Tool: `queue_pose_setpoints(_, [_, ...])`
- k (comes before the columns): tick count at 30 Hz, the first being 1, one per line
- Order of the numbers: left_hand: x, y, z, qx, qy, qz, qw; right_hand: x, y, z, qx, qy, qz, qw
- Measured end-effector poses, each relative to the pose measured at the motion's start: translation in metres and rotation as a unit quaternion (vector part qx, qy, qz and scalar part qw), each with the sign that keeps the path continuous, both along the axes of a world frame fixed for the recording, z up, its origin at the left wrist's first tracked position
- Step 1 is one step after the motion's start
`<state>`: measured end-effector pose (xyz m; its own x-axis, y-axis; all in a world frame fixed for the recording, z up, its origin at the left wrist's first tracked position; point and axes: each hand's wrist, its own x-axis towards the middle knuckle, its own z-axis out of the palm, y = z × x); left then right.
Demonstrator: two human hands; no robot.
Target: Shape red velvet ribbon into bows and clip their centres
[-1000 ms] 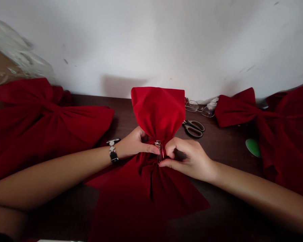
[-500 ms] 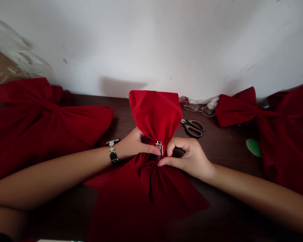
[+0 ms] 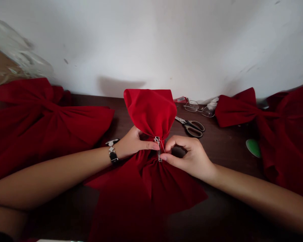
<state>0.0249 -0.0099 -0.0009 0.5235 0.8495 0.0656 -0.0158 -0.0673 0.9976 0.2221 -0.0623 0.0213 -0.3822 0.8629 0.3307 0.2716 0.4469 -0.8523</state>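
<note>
A red velvet bow (image 3: 147, 181) lies at the centre of the counter (image 3: 224, 158), its long axis running from 12 o'clock to 6 o'clock. Its upper loop (image 3: 149, 112) stands up and leans slightly toward 11 o'clock, while its lower folds spread toward 6 o'clock and off the bottom of the view. A metal clip (image 3: 158, 149) sits lengthwise along the gathered waist, roughly in line with that axis.

The left hand (image 3: 135, 144) comes in from 9 o'clock, its fingers pressed together around the waist and the index fingertip (image 3: 154, 146) against the clip's left side. The right hand (image 3: 189, 158) comes in from 3 o'clock, curved into a pinch, with the thumb at the clip's lower end and the index finger arched to its upper end; the view is too shallow to show how firmly they bear on it.

A black-handled pair of scissors (image 3: 190, 127) lies at about 2 o'clock, just beside the upper loop, with wire-framed glasses (image 3: 199, 108) beyond it. Two more red bows sit at 9 o'clock (image 3: 40, 127) and 3 o'clock (image 3: 275, 124), and a green object (image 3: 253, 148) lies against the right-hand one.
</note>
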Motion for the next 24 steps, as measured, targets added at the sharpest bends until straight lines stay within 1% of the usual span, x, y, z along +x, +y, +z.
queue_pose_setpoints(5, [-0.0001,-0.0035,0.0036,0.058,0.04,0.034,0.997,0.0028,0.002,0.0102,-0.003,-0.045,0.005,0.999])
queue_pose_setpoints(10, [0.0001,-0.0052,0.0055,0.088,0.046,0.015,0.995,0.0047,0.0007,0.011,-0.004,-0.087,0.027,0.996])
queue_pose_setpoints(12, [-0.0001,-0.0053,0.0054,0.092,0.044,0.006,0.995,0.0049,-0.0004,0.0092,0.027,-0.105,0.033,0.994])
queue_pose_setpoints(15, [-0.0001,-0.0055,0.0055,0.091,0.046,0.001,0.995,0.0043,-0.002,0.0058,0.107,-0.126,0.029,0.986])
queue_pose_setpoints(17, [0.0001,-0.0057,0.0058,0.089,0.051,0.0,0.995,0.0035,-0.0027,0.0042,0.143,-0.134,0.023,0.98])
queue_pose_setpoints(24, [-0.0001,-0.0066,0.0066,0.082,0.061,-0.009,0.995,0.0021,-0.0033,0.0029,0.158,-0.134,0.024,0.978])
